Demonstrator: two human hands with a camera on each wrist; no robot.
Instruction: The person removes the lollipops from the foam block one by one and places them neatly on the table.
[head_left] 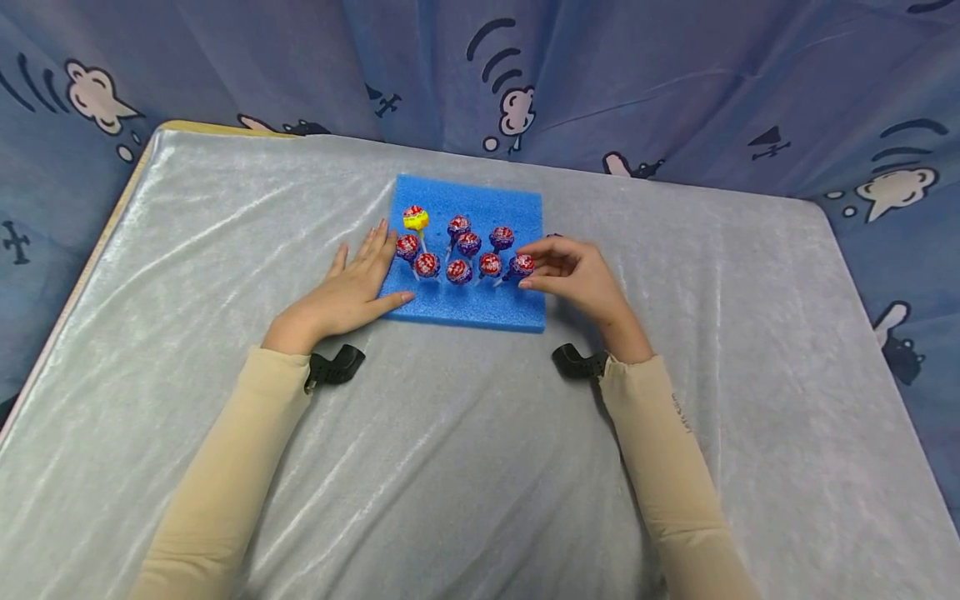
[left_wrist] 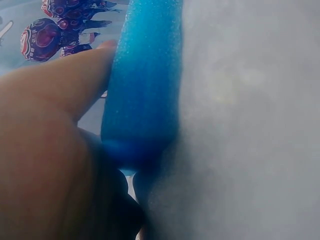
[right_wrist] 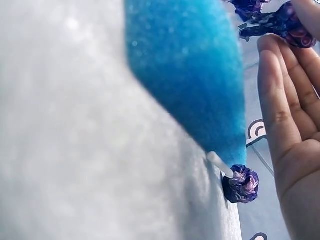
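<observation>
Several lollipops stand by their sticks in a blue foam block [head_left: 480, 313], most in purple and red wrappers, such as the lollipop [head_left: 459, 272] at the front. A yellow lollipop [head_left: 416, 218] stands at the back left. My left hand [head_left: 337, 296] rests with straight fingers along the block's left edge, its thumb over the front corner. At the right side, my right hand [head_left: 573, 271] pinches the head of a purple lollipop [head_left: 521, 265] between thumb and fingers. Where that lollipop's stick ends is hard to see.
Beyond the block's right edge, another purple lollipop [right_wrist: 242, 184] lies with its white stick toward the foam; my right hand mostly hides it in the head view. A grey velvety cloth [head_left: 465, 467] covers the table. A patterned blue curtain [head_left: 675, 75] hangs behind.
</observation>
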